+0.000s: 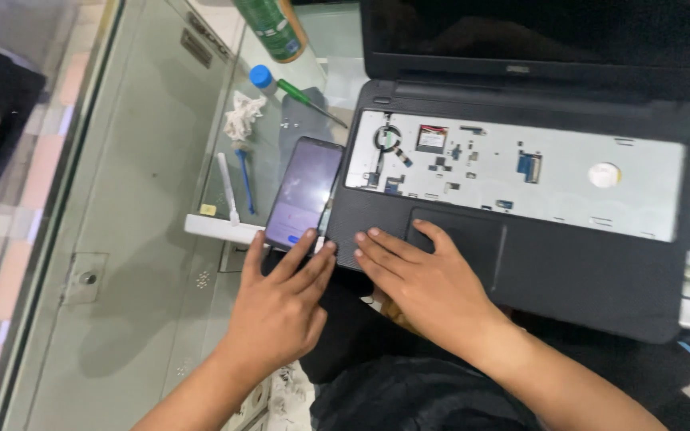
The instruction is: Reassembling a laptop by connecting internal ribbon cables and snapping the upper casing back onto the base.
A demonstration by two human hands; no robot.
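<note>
A black laptop (600, 271) lies open on a glass counter, its keyboard removed so a silver metal plate (569, 195) with small connectors shows. My right hand (421, 279) rests flat on the palm rest, fingers spread beside the touchpad (477, 239). My left hand (281, 299) lies at the laptop's front left corner, fingertips touching the lower edge of a smartphone (307, 191) with a lit screen. Neither hand grips anything.
On the glass counter (337, 72) left of the laptop lie a green-handled screwdriver (301, 94), a blue-capped small bottle (262, 77), a crumpled tissue (241, 116), a blue tool (245, 179), a white stick (228, 187) and a green can (275, 28). Below stands a grey cabinet (129, 239).
</note>
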